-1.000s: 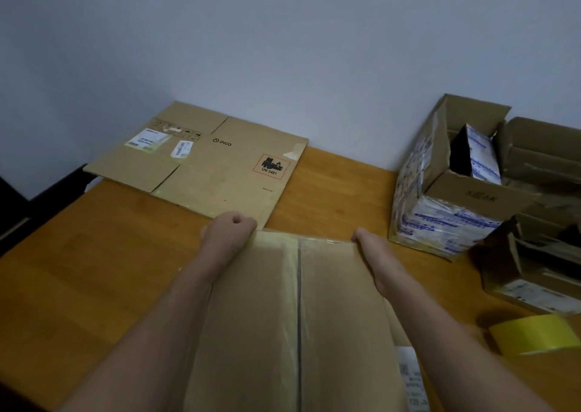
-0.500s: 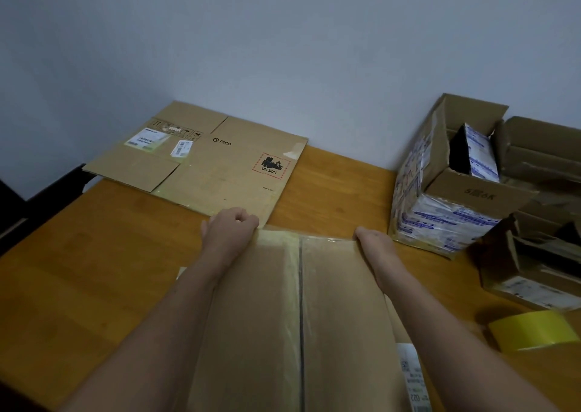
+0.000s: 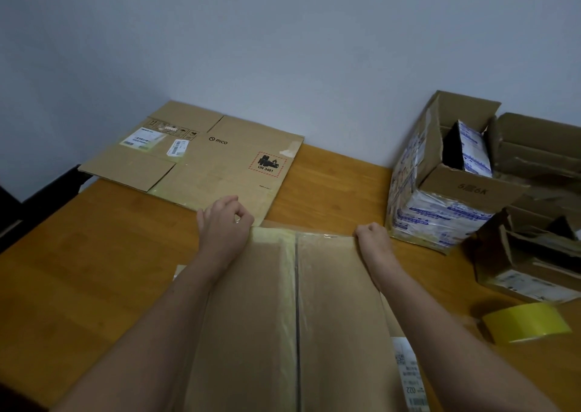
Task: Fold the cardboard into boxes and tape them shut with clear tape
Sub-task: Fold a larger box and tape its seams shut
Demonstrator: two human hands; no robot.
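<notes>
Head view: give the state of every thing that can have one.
box, flaps folded shut, gap along the centre seam.
left hand, fingers curled at the box's far left corner.
right hand, gripping the box's far right edge.
PICO cardboard, flattened, unfolded.
printed box, top flaps open.
tape roll, lying loose, untouched.

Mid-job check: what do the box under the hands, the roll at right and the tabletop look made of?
Box: matte brown cardboard, with a glossy yellowish tape strip beside its centre seam. Roll: shiny yellowish plastic tape, possibly clear film tinted by layering. Tabletop: orange-brown wood or veneer, grain visible, slight sheen.
</notes>
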